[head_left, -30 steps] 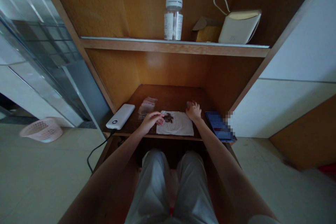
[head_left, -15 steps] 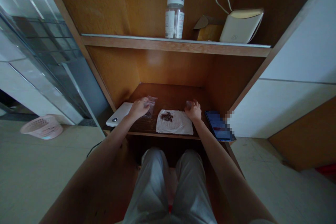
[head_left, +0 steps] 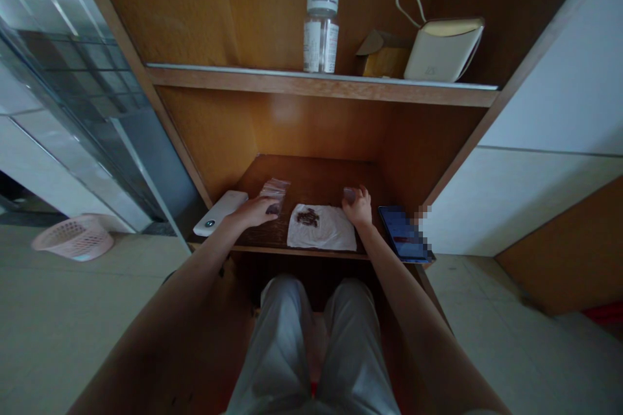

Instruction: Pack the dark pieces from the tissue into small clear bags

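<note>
Presently, the left hand (head_left: 257,211) is at the bags (head_left: 275,188), fingers bent; whether it grips one cannot be told. The right hand (head_left: 359,209) holds a clear piece (head_left: 349,194) beside the tissue (head_left: 331,233), which lies, bearing dark bits (head_left: 308,216), on the worktop (head_left: 316,175).

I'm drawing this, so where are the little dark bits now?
In the head view, the little dark bits lie on the left part of the white sheet, between the left hand and the right hand.
</note>
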The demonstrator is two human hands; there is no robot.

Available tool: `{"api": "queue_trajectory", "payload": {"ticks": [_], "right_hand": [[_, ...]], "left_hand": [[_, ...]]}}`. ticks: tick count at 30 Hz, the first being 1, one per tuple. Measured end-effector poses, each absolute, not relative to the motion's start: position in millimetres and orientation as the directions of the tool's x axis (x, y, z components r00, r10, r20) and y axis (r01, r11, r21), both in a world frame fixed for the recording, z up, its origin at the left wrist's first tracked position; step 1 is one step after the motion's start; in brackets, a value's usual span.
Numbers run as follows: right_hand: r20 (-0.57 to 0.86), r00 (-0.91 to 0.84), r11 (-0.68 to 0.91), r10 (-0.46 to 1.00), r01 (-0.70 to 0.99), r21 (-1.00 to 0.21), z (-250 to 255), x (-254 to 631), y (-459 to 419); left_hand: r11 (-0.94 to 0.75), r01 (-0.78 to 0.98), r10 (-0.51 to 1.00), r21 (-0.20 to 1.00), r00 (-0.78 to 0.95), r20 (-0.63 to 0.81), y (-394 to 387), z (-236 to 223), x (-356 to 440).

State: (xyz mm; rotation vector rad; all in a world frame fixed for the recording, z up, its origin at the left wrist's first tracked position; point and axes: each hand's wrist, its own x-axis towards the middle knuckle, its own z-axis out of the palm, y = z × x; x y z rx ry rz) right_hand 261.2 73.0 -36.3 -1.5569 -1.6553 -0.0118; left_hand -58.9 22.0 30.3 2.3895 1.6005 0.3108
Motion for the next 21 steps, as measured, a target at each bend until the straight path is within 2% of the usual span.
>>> {"api": "queue_trajectory", "payload": {"ticks": [5, 8, 11, 14, 17, 21], "right_hand": [[0.581, 0.121, 0.224, 0.805, 0.845, -0.486, -34.3, 262.1, 72.3], [0.607, 0.116, 0.230, 0.786, 0.856, -0.462, -30.5, 262.0, 69.9], [0.619, 0.108, 0.241, 0.778, 0.859, -0.453, -26.4, 261.7, 66.9], [0.629, 0.103, 0.255, 0.771, 0.854, -0.453, -23.6, 261.4, 64.5], [0.644, 0.094, 0.282, 0.759, 0.844, -0.456, -22.4, 261.2, 63.3], [0.651, 0.092, 0.302, 0.754, 0.830, -0.468, -21.6, 260.9, 63.1]], "left_hand": [[-0.362, 0.862, 0.932, 0.355, 0.331, 0.146, 21.4, 33.4, -57.5], [-0.342, 0.759, 0.934, 0.555, 0.206, 0.294, 28.9, 37.0, -57.4], [-0.336, 0.528, 0.923, 0.780, 0.018, 0.385, 38.1, 46.9, -52.5], [-0.303, 0.143, 0.942, 0.942, -0.103, 0.319, 45.0, 58.8, -42.1], [-0.201, -0.285, 0.979, 0.937, -0.082, 0.185, 48.8, 64.4, -30.7], [-0.089, -0.519, 0.995, 0.850, -0.080, 0.055, 48.9, 56.3, -19.3]]}}
